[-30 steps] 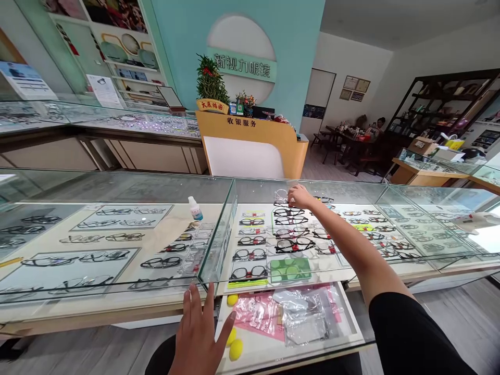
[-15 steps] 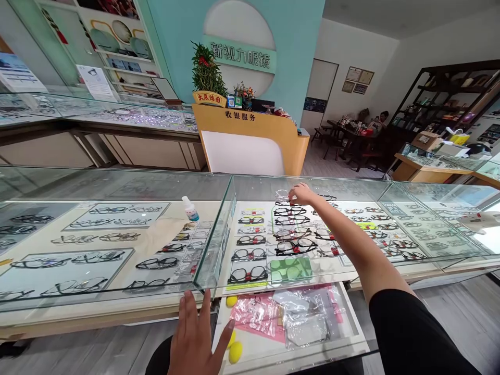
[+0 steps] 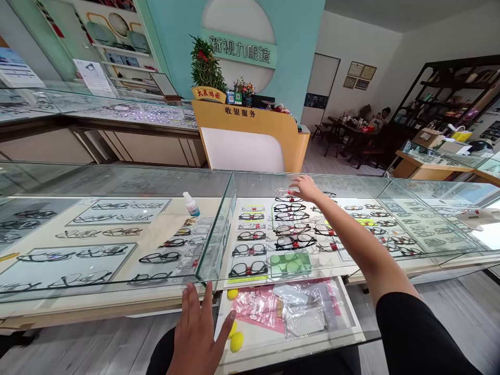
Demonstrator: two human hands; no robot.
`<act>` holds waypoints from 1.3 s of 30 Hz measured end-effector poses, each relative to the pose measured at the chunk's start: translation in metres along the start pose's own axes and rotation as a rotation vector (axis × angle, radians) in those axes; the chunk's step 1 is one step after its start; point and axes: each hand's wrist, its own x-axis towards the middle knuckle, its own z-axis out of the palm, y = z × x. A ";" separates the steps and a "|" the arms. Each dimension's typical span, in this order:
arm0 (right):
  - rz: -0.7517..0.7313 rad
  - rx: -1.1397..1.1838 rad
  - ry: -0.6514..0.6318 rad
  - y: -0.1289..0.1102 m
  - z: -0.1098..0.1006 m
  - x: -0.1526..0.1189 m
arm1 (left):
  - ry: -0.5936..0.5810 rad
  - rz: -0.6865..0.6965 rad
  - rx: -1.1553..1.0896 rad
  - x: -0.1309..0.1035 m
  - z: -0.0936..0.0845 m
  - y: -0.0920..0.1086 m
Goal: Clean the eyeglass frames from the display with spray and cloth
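My left hand (image 3: pixel 197 330) lies with its fingers spread at the front edge of the glass display case (image 3: pixel 213 255), beside the pulled-out drawer (image 3: pixel 344 338). My right hand (image 3: pixel 305 188) reaches over to the back of the case, its fingers apart and slightly bent. Just below and left of it is the rearmost pair of eyeglasses (image 3: pixel 287 197) in a column, with red on the bridge. Nearer in the same column lie more dark eyeglasses (image 3: pixel 296 242). A green cloth or case (image 3: pixel 291 264) sits at the front end of that column.
In the drawer are clear plastic bags (image 3: pixel 307 317), a pink packet (image 3: pixel 255 310) and yellow egg-shaped items (image 3: pixel 236 341). A white spray bottle (image 3: pixel 191 204) stands in the left case. The yellow service counter (image 3: pixel 250 130) is behind. A person (image 3: pixel 378 121) sits at the far table.
My right hand has loosened from its closed grip near the back eyeglasses and risen slightly, its fingers now apart. The rearmost eyeglasses now lie straight in line. My left hand stays at the case edge.
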 end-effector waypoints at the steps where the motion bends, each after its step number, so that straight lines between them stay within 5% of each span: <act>1: 0.006 0.011 0.039 -0.005 -0.011 -0.008 | -0.017 0.000 -0.003 0.000 0.000 -0.002; 5: -0.100 0.218 0.240 -0.055 -0.058 -0.064 | -0.083 0.002 -0.022 0.001 0.000 -0.008; 8: -0.241 0.496 0.084 -0.117 -0.072 -0.122 | -0.091 -0.001 -0.026 0.000 -0.002 -0.005; 11: -0.356 0.639 -0.232 -0.176 -0.044 -0.177 | -0.091 -0.002 -0.020 -0.001 -0.005 0.000; 15: -0.369 0.606 -0.522 -0.224 0.043 -0.210 | -0.070 0.018 -0.026 -0.002 -0.007 0.004; 19: -0.215 0.415 -0.311 -0.234 0.122 -0.186 | -0.057 0.027 -0.035 -0.004 -0.007 0.004; 23: -0.164 0.350 -0.236 -0.222 0.161 -0.134 | -0.029 0.036 -0.055 -0.007 -0.006 0.003; 28: -0.211 0.308 -0.311 -0.206 0.190 -0.094 | -0.025 0.046 -0.069 -0.009 -0.005 0.000; 39: -0.262 0.229 -0.326 -0.210 0.214 -0.074 | -0.029 0.057 -0.064 -0.008 -0.005 -0.001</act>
